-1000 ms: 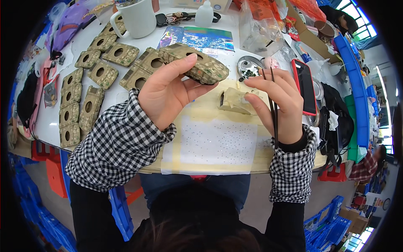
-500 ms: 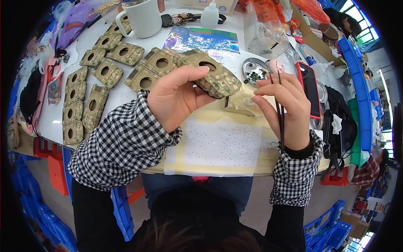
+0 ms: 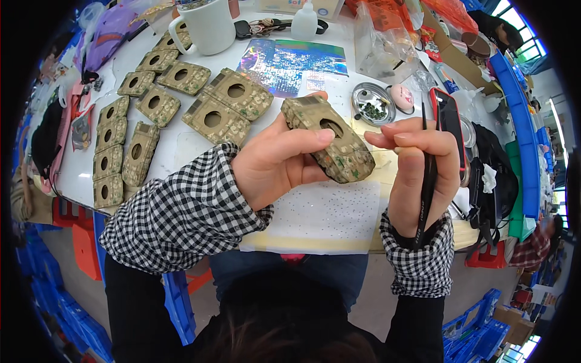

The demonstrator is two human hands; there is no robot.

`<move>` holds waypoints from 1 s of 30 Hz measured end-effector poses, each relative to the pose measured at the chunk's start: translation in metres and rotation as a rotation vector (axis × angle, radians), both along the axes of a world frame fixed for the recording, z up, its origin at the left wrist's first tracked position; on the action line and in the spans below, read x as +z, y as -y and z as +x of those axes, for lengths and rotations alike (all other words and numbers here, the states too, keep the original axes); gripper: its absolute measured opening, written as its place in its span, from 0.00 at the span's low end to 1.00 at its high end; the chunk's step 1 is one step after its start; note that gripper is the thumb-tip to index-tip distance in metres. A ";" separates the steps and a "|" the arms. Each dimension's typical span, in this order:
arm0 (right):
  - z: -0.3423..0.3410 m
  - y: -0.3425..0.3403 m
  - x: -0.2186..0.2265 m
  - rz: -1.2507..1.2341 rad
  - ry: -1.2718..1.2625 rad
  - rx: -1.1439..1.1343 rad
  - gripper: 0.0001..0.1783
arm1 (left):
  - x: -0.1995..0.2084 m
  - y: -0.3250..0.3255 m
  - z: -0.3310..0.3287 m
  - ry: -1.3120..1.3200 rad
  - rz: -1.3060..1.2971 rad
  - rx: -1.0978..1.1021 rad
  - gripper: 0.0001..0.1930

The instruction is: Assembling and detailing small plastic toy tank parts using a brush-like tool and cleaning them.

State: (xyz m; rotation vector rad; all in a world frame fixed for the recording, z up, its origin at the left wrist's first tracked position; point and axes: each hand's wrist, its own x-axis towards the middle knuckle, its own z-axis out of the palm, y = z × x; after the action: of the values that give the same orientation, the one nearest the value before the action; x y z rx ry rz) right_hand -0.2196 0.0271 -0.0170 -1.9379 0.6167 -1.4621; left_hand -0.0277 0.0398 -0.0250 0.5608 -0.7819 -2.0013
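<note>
Left: other shells (image 3: 160, 111) lie on your table (image 3: 77, 163) | your left hand (image 3: 273, 152) grips the camo shell (image 3: 330, 144), tilted, above the white sheet (image 3: 321, 216) | beyond it, a dish (image 3: 367, 95) with dark bits (image 3: 376, 112) | your right hand (image 3: 413, 175), beside the shell, is closed round black tweezers (image 3: 428, 187); whether it also pinches something, I cannot tell | right: red-cased phone (image 3: 448, 124)

left hand (image 3: 272, 151): gripping camouflage hull (image 3: 340, 151) | right hand (image 3: 410, 187): black tweezers (image 3: 428, 175)
</note>
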 end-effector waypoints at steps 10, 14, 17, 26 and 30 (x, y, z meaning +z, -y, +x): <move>0.001 -0.001 0.000 0.048 -0.071 0.021 0.04 | -0.001 0.000 0.001 -0.013 -0.014 -0.028 0.29; 0.002 0.001 -0.001 0.043 -0.086 0.016 0.04 | -0.002 0.001 0.002 -0.013 -0.004 -0.020 0.29; 0.001 0.000 -0.001 0.059 -0.083 0.024 0.05 | -0.003 0.001 0.002 -0.006 -0.014 -0.026 0.29; 0.004 -0.002 -0.004 0.164 0.042 0.030 0.05 | -0.003 0.000 0.002 -0.013 -0.011 -0.017 0.29; -0.003 0.001 0.003 0.187 0.105 -0.092 0.07 | -0.006 0.002 0.003 0.009 0.002 0.033 0.27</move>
State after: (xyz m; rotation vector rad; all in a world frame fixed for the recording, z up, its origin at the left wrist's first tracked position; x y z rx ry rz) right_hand -0.2227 0.0259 -0.0139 -1.6980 0.7745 -1.4948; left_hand -0.0242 0.0376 -0.0315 0.5802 -0.7714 -1.9704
